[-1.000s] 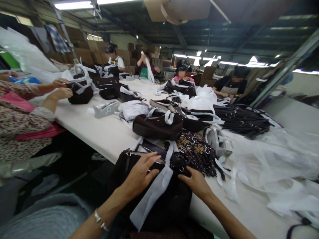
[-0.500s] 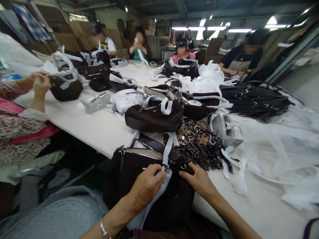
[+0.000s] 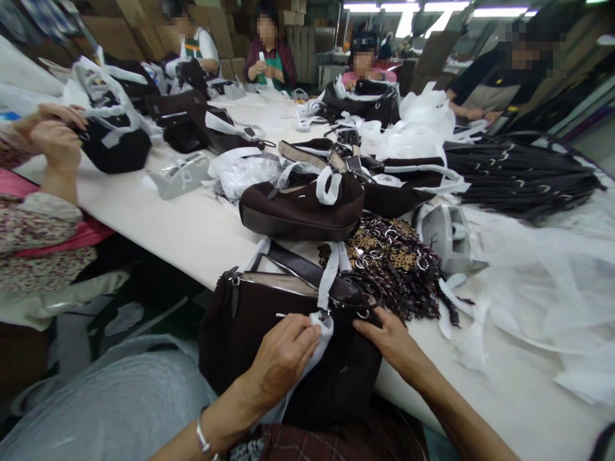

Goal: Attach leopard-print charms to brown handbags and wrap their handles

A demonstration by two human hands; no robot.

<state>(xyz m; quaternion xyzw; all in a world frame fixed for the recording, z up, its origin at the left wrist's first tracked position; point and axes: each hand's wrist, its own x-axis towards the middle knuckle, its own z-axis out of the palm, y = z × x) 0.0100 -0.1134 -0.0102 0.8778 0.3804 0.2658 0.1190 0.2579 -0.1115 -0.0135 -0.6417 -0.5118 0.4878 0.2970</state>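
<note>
A dark brown handbag [image 3: 259, 326] with a silver zipper leans at the table's near edge, right in front of me. White wrapping strip [image 3: 328, 276] covers part of its handle and hangs down over the bag's front. My left hand [image 3: 286, 352] pinches this strip close to the metal ring at the handle's base. At the bag's right upper corner, my right hand [image 3: 389, 333] grips the bag, thumb in front and fingers behind, beside a small silver ring. The fingertips of the right hand are partly hidden by the bag.
Another brown handbag [image 3: 302, 208] lies just beyond, beside a pile of beaded chains [image 3: 384, 262] and a grey tape dispenser [image 3: 446, 237]. Black straps [image 3: 519, 173] and white sheeting [image 3: 538, 288] cover the right side. A co-worker's hands [image 3: 60, 134] hold a bag at left. A foam roll [image 3: 120, 397] stands below.
My view has tilted down and shifted slightly left. Both hands stay at nearly the same places on the bag, with the white strip now bunched more around the left fingertips.
</note>
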